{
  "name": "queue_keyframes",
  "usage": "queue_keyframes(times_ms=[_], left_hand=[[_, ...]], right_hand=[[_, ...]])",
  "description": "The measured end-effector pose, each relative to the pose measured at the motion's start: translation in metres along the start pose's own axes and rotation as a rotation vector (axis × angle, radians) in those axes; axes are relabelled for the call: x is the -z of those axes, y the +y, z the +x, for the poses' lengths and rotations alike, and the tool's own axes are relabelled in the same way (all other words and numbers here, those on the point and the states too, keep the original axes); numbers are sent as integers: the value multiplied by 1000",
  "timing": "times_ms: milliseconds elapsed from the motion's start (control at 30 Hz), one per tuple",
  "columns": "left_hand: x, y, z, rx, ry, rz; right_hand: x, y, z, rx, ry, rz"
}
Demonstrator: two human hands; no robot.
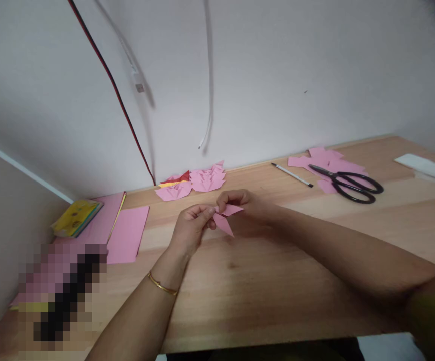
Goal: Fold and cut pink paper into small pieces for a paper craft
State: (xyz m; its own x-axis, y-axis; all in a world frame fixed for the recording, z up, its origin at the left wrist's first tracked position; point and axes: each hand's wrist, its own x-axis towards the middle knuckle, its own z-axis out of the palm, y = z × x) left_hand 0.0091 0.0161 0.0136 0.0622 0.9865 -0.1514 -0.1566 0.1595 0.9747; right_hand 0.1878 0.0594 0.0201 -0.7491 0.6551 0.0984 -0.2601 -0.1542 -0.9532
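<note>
A small piece of folded pink paper point(224, 224) is held above the wooden table, two pointed flaps spreading from it to the right and downward. My left hand point(193, 228), with a gold bangle on its wrist, pinches the paper's left end between thumb and fingers. Close beside it, my right hand point(242, 203) has its fingers curled on the upper part of the same paper. The fingers of both hands nearly meet and hide where the flaps join. Behind them, several folded pink paper pieces point(207, 179) with jagged points lie near the wall.
Black-handled scissors point(347, 183) lie over pink paper scraps point(320, 156) at the right, near a pen point(291, 175). Pink sheets point(129, 233) and a yellow packet point(75, 218) sit at the left. Cables point(108, 75) hang along the wall. A pixelated patch hides the lower left.
</note>
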Motion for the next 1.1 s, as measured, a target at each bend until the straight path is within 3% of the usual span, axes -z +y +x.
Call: queue_keyframes(times_ms=[167,333,533,667,733,900,1100], left_hand=[[-3,4,-2,7,11,36],[-2,1,0,-46,102,27],[-2,0,-1,-83,164,74],[-4,0,-1,-84,155,73],[-5,0,0,-49,136,-31],[-4,1,2,106,100,-281],[-4,0,0,145,61,-304]], right_hand=[[3,-2,1,19,-66,-68],[15,-4,2,29,3,-240],[22,-8,2,-19,-138,-333],[16,-7,2,-54,-8,-441],[13,-3,3,-50,74,-370],[12,6,7,-8,68,-67],[9,3,8,-41,104,-234]])
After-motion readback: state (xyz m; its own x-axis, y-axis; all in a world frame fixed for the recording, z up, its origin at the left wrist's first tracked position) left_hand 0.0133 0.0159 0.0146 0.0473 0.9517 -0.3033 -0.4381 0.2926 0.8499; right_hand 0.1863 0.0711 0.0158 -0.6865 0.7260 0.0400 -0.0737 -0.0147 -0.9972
